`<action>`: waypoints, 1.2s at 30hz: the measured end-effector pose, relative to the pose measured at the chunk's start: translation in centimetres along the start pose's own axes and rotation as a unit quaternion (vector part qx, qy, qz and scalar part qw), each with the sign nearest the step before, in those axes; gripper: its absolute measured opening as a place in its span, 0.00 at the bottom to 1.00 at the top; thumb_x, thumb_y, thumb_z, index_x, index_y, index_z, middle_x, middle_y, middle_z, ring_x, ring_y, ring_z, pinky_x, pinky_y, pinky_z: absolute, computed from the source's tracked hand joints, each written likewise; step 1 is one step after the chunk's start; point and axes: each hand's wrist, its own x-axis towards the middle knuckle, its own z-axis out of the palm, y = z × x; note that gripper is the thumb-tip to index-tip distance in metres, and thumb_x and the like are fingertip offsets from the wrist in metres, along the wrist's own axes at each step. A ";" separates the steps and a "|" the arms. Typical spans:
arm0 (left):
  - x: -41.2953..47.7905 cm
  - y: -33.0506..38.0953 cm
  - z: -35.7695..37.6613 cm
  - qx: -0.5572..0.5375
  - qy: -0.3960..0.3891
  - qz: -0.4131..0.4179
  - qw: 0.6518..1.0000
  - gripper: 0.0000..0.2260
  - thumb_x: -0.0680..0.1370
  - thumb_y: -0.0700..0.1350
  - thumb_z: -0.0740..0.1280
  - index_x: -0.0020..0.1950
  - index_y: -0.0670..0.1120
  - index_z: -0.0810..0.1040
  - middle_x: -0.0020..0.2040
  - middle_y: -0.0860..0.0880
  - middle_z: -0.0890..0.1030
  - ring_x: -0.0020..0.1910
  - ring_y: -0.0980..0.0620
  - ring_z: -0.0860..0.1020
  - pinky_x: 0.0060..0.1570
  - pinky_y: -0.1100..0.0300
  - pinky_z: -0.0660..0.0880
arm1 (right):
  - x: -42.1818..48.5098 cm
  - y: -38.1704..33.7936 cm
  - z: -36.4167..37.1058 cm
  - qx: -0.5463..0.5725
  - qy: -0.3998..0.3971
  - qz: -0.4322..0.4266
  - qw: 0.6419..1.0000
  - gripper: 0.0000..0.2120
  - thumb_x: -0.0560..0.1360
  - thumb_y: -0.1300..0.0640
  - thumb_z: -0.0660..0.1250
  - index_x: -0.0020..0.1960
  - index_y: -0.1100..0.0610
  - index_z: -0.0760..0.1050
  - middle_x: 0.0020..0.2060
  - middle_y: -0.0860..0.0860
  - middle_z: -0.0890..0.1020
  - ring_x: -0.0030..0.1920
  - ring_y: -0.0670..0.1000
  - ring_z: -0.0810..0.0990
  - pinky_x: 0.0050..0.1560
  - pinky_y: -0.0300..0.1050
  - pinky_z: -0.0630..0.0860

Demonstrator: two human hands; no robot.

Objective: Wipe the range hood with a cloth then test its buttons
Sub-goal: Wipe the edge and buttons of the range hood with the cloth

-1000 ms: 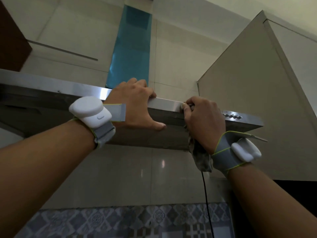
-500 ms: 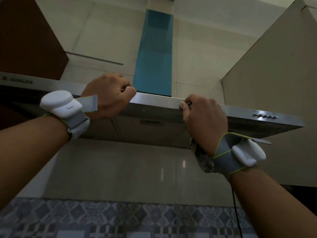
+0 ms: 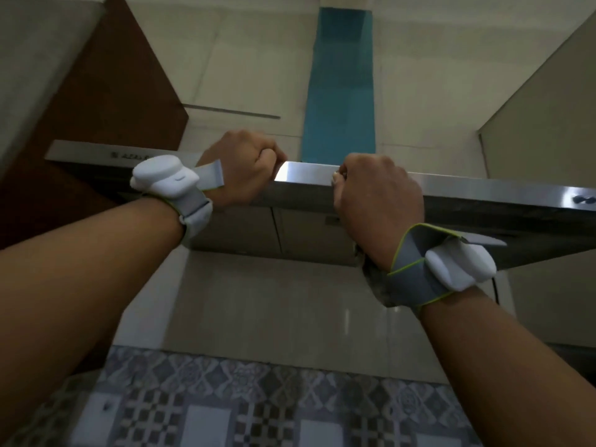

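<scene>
The left hand (image 3: 240, 171) is closed tight, its fingers curled round the front lip of the range hood (image 3: 483, 188), left of the middle of that edge; the knuckles sit on top of the steel strip and the thumb side faces the bright patch of metal between the two hands. The right hand (image 3: 377, 201) is a fist clamped on the cloth (image 3: 375, 285), pressed against the same front edge just right of the bright patch; a pale scrap of cloth shows at the fingertips, and the rest hangs in a mottled grey bunch under the wrist, below the hood's underside. The two hands are near one another but apart, with bare steel between them. Each wrist carries a grey strap with a white pod: the left wrist pod (image 3: 163, 175) covers part of the lettering on the hood's left end, so the lettering cannot be read; the right wrist pod (image 3: 458, 267) hides some of the hood's underside. The buttons (image 3: 583, 199) lie at the far right of the front edge, dark, blurred and cut by the frame, so their number cannot be told. How much cloth is inside the right fist is hidden. The blue chimney (image 3: 340, 85) rises behind the hood; a brown cabinet (image 3: 106, 91) stands at the left; patterned tiles (image 3: 258, 398) run along the bottom, smeared by blur.
</scene>
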 end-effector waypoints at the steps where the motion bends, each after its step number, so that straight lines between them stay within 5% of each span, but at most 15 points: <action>1: -0.1 -0.4 -0.5 0.003 -0.004 -0.007 1.000 0.22 0.73 0.46 0.52 0.52 0.45 0.85 0.49 0.46 0.84 0.43 0.53 0.76 0.47 0.61 0.72 | 0.0 -0.5 0.1 -0.003 0.003 -0.009 1.000 0.06 0.77 0.55 0.62 0.48 0.53 0.78 0.46 0.54 0.81 0.47 0.60 0.80 0.40 0.46 0.64; 5: -1.0 -2.5 -2.4 0.000 0.001 -0.040 0.999 0.22 0.74 0.46 0.52 0.53 0.44 0.84 0.51 0.45 0.84 0.50 0.47 0.80 0.54 0.56 0.76 | 0.2 -2.5 0.5 0.009 0.009 -0.030 0.999 0.07 0.77 0.56 0.62 0.47 0.54 0.79 0.44 0.55 0.81 0.45 0.60 0.81 0.40 0.46 0.66; 19: -2.0 -4.2 -3.4 -0.009 0.008 -0.086 0.996 0.22 0.72 0.46 0.52 0.53 0.46 0.85 0.53 0.47 0.84 0.53 0.48 0.80 0.56 0.58 0.76 | -0.4 -10.4 1.6 0.086 0.000 -0.117 0.989 0.10 0.79 0.54 0.58 0.49 0.54 0.78 0.47 0.54 0.82 0.49 0.60 0.81 0.44 0.49 0.69; 22: -2.1 -3.9 -2.9 -0.011 0.025 -0.106 0.994 0.22 0.72 0.46 0.53 0.53 0.46 0.85 0.54 0.48 0.84 0.55 0.48 0.80 0.56 0.62 0.74 | -3.3 -10.8 3.6 0.210 -0.025 -0.023 0.977 0.10 0.75 0.46 0.63 0.47 0.51 0.79 0.45 0.49 0.83 0.47 0.55 0.81 0.45 0.47 0.76; 26: -1.9 -3.8 -2.8 -0.016 0.013 -0.124 0.992 0.23 0.71 0.48 0.52 0.52 0.46 0.85 0.53 0.48 0.84 0.54 0.49 0.80 0.55 0.62 0.74 | -5.3 -9.7 6.2 0.443 -0.088 0.211 0.867 0.08 0.72 0.49 0.71 0.41 0.53 0.83 0.36 0.46 0.84 0.41 0.45 0.82 0.44 0.41 0.78; 29: -1.8 -3.9 -2.6 -0.013 0.019 -0.136 0.990 0.21 0.71 0.50 0.54 0.50 0.46 0.85 0.50 0.47 0.84 0.50 0.47 0.80 0.53 0.58 0.76 | -5.3 -10.0 6.6 0.611 -0.090 0.341 0.709 0.05 0.73 0.59 0.72 0.38 0.58 0.82 0.31 0.50 0.81 0.35 0.47 0.78 0.35 0.37 0.75; 33: -2.2 -3.5 -1.9 0.011 0.054 -0.125 0.991 0.11 0.75 0.46 0.62 0.48 0.46 0.84 0.47 0.49 0.83 0.46 0.50 0.78 0.48 0.58 0.76 | -3.9 -10.5 7.0 0.750 -0.102 0.440 0.484 0.05 0.73 0.63 0.70 0.40 0.64 0.78 0.36 0.63 0.80 0.38 0.59 0.79 0.46 0.62 0.79; 36: -2.2 -3.7 -2.0 0.014 0.049 -0.120 0.991 0.11 0.75 0.46 0.62 0.48 0.46 0.83 0.47 0.49 0.82 0.46 0.50 0.78 0.48 0.56 0.76 | -3.0 -10.9 8.3 0.763 -0.144 0.459 0.430 0.16 0.70 0.58 0.73 0.52 0.67 0.78 0.50 0.70 0.81 0.43 0.64 0.81 0.49 0.76 0.74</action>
